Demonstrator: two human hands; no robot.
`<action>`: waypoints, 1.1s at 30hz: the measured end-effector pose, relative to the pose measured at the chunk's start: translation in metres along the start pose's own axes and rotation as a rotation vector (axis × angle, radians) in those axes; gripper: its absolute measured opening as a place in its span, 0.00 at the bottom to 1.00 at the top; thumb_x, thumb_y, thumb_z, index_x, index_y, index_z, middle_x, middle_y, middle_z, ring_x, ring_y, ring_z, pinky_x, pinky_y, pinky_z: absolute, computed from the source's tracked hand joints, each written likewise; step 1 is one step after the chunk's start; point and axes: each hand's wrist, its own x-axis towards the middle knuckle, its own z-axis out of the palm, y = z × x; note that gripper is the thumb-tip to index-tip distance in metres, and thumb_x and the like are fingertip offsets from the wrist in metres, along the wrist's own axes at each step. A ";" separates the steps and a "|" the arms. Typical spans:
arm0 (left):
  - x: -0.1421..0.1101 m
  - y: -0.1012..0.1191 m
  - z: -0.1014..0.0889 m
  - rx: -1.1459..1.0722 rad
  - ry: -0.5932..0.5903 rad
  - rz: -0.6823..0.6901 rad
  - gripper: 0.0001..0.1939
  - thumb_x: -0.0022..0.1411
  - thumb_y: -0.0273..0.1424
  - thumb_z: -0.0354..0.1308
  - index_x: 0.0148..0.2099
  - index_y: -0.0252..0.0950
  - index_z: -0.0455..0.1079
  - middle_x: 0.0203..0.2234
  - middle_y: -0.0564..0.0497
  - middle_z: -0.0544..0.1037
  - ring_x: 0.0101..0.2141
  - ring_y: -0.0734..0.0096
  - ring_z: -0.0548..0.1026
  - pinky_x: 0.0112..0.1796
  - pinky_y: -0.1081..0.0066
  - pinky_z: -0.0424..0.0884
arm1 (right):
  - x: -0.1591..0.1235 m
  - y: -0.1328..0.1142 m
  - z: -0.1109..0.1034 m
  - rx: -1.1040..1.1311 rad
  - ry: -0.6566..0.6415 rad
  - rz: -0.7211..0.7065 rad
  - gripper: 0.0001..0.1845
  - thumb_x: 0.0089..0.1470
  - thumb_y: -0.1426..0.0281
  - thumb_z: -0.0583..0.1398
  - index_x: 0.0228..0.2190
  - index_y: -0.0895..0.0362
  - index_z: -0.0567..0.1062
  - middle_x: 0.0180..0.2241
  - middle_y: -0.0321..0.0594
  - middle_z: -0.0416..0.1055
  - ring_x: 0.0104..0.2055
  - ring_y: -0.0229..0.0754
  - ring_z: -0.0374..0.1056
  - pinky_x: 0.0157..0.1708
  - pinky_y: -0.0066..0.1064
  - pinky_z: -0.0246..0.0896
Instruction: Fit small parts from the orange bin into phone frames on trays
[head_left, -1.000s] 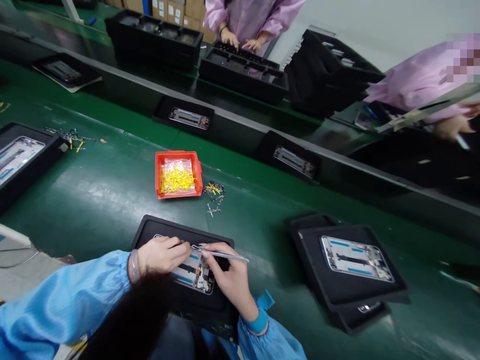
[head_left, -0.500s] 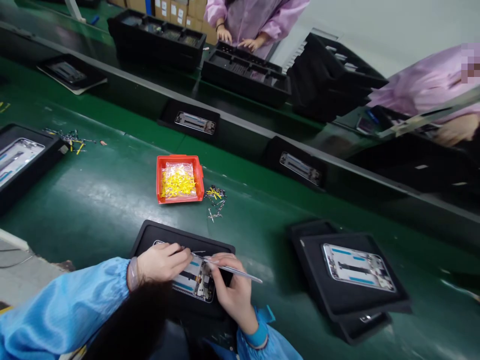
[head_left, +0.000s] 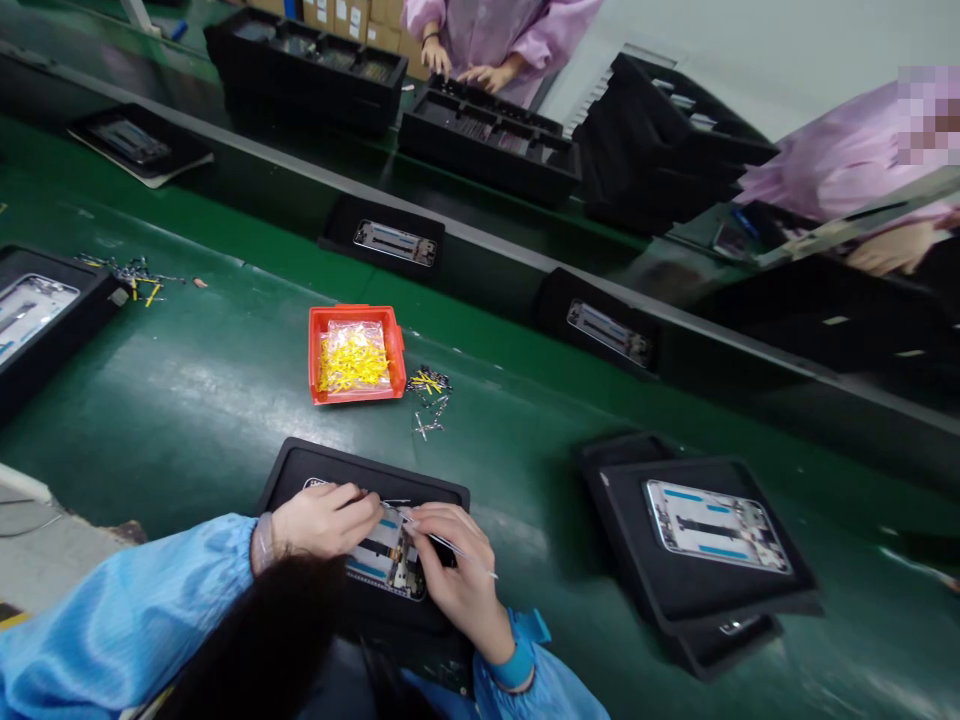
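Just below centre, an opened phone chassis [head_left: 373,556] with blue strips and exposed parts lies in a black tray [head_left: 330,462]. My left hand [head_left: 326,520] rests over the phone's upper left, fingertips pinched together; what they hold is hidden. My right hand [head_left: 459,570] grips slim metal tweezers [head_left: 450,546], their tips at the phone's upper edge beside my left fingertips. A thin dark sliver shows by those fingertips, too small to name.
Ahead stands a red bin [head_left: 313,355] of small yellow pieces, beside a pile of little strips [head_left: 429,383]. Stacked trays [head_left: 652,600] with another phone chassis [head_left: 718,527] sit right; another tray [head_left: 45,350] sits left. Beyond, trays line a belt [head_left: 480,290], with co-workers in pink behind.
The tweezers have turned in my right hand, showing a narrower side and a lower back end. My left hand stays nearly put. Trays on the far belt have shifted slightly right.
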 end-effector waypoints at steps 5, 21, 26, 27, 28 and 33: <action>-0.003 0.000 0.002 0.021 -0.032 0.027 0.12 0.65 0.20 0.46 0.39 0.34 0.70 0.31 0.54 0.78 0.28 0.77 0.72 0.22 0.77 0.64 | 0.007 -0.005 0.001 0.010 -0.041 0.003 0.08 0.57 0.78 0.55 0.35 0.55 0.71 0.29 0.41 0.75 0.32 0.41 0.72 0.32 0.32 0.70; 0.003 -0.001 0.001 0.013 0.012 0.012 0.15 0.65 0.18 0.42 0.37 0.33 0.70 0.29 0.53 0.77 0.25 0.76 0.69 0.21 0.75 0.61 | 0.001 -0.009 0.010 -0.065 0.048 0.011 0.10 0.58 0.79 0.52 0.37 0.55 0.68 0.28 0.41 0.71 0.32 0.42 0.69 0.31 0.33 0.70; -0.001 -0.001 0.003 0.024 -0.041 0.017 0.13 0.65 0.20 0.45 0.38 0.33 0.70 0.30 0.52 0.77 0.26 0.75 0.69 0.22 0.75 0.61 | -0.001 -0.006 0.011 -0.036 0.027 0.009 0.12 0.56 0.81 0.52 0.39 0.54 0.69 0.31 0.42 0.73 0.34 0.42 0.71 0.32 0.33 0.70; -0.001 -0.001 0.003 0.028 -0.052 0.022 0.12 0.65 0.20 0.45 0.38 0.33 0.70 0.30 0.51 0.77 0.26 0.75 0.69 0.22 0.75 0.61 | -0.001 -0.006 0.012 -0.037 0.026 0.007 0.12 0.56 0.81 0.52 0.39 0.54 0.69 0.32 0.42 0.73 0.34 0.42 0.71 0.33 0.33 0.70; -0.001 -0.001 0.003 0.032 -0.064 0.027 0.11 0.65 0.20 0.46 0.39 0.33 0.70 0.31 0.51 0.77 0.27 0.75 0.69 0.22 0.75 0.62 | -0.001 -0.005 0.012 -0.041 0.023 0.004 0.13 0.56 0.81 0.53 0.39 0.54 0.69 0.32 0.42 0.73 0.34 0.42 0.71 0.33 0.33 0.70; 0.000 -0.001 0.002 0.014 -0.057 -0.002 0.12 0.66 0.21 0.44 0.39 0.34 0.69 0.29 0.52 0.76 0.26 0.75 0.70 0.21 0.75 0.61 | 0.002 -0.006 0.013 -0.062 -0.006 -0.022 0.12 0.57 0.81 0.52 0.39 0.55 0.68 0.31 0.43 0.72 0.33 0.42 0.69 0.32 0.33 0.70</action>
